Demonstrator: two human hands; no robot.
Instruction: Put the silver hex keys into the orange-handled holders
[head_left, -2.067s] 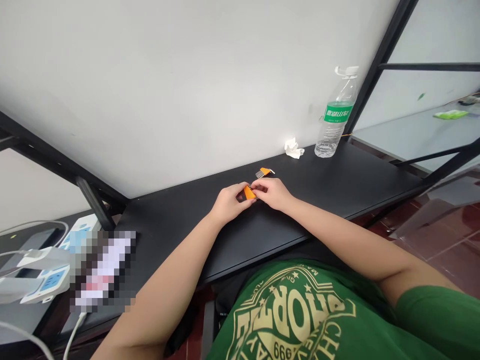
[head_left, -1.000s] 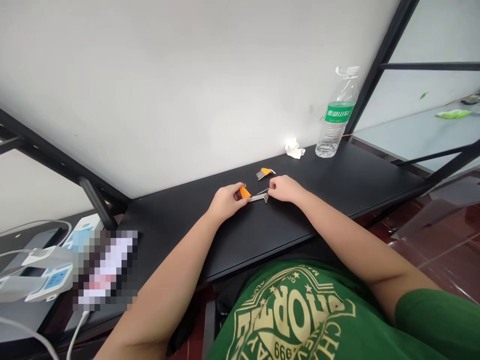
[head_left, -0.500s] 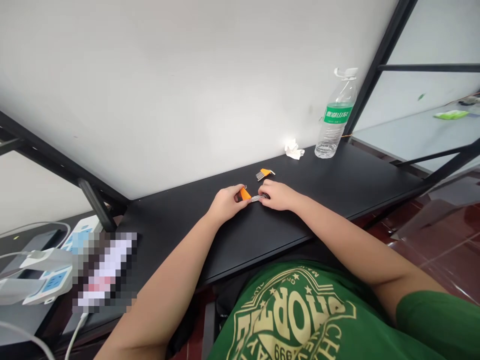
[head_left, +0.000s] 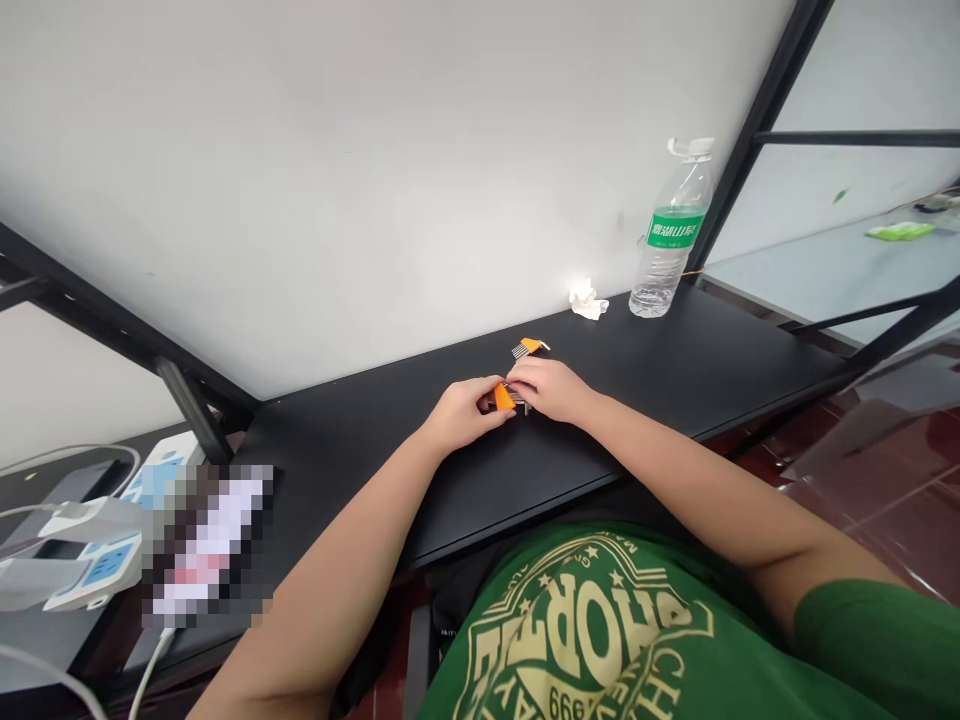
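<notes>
A hex key set with an orange holder and metal keys is between my two hands, just over the black tabletop. My left hand is closed around the orange holder, thumb and fingers on opposite sides. Fingers of my right hand are closed at the metal keys on the holder's right side; exactly which keys they pinch is partly hidden. Just beyond my right hand lies a second set of hex keys, also with an orange holder.
Crumpled white tissue and an upright water bottle stand by the wall. To the left are a blurred-out phone on a cable and white power strips. The black table has its front edge close to my body.
Both hands have drawn closer together, the left moving right with the orange holder. The holder has turned, and the right fingers have shifted along the keys.
</notes>
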